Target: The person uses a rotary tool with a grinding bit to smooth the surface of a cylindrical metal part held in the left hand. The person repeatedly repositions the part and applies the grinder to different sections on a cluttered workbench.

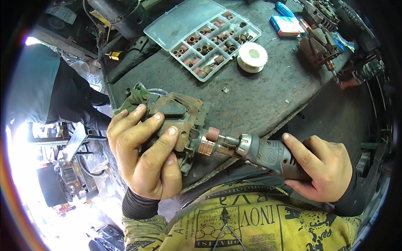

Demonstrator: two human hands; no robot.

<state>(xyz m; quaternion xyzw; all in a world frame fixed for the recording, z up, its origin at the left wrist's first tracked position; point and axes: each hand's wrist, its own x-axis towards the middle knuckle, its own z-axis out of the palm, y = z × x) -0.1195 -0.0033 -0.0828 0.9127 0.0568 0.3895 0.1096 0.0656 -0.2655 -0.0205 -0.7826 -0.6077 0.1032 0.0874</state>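
grey rotary tool [268, 154] lies clasped in the right grip [324, 167], rusty metal assembly [188, 125] in the left grip [144, 161].

The right fingers [302, 154] hide the back of the power tool [270, 154], the left fingers [157, 154] part of the metal housing [183, 142]; the left edge crops a bystander [33, 79]

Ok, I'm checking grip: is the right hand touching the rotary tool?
Touching: the head view shows the right hand gripping the grey rotary tool by its rear end.
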